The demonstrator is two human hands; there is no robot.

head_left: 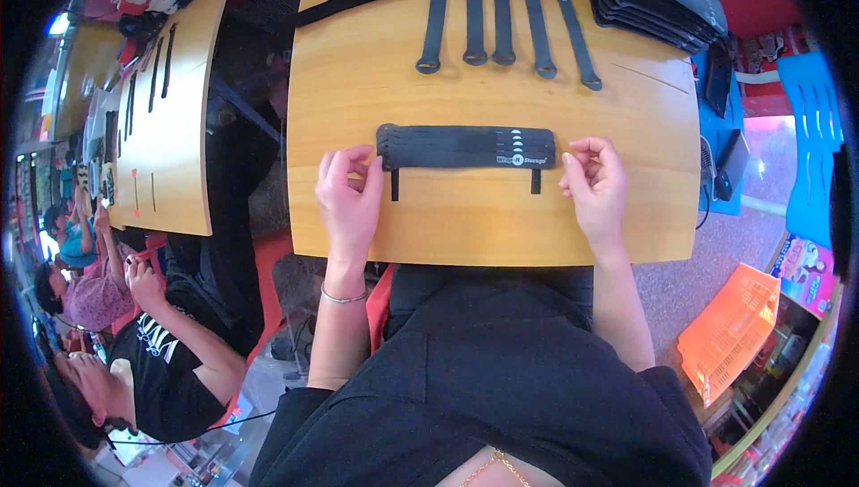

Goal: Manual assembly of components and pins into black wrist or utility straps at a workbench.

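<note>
On the table in front of me lies a flat bundle of black straps (447, 142), side by side, with pale half-round marks near its right end. Two short black tabs stick out below its near edge, a left tab (395, 185) and a right tab (536, 181). My left hand (347, 196) pinches at the bundle's left end, thumb and fingertips at the edge. Just off the right end, my right hand (596, 185) has curled fingers, thumb and forefinger slightly apart, nothing visible between them.
Several single black straps (502, 13) with looped ends lie at the table's far side. Two plain black strips (351, 1) are at the far left, a black stack (658, 0) at the far right. An orange basket (729, 335) stands lower right; a co-worker (170, 353) sits left.
</note>
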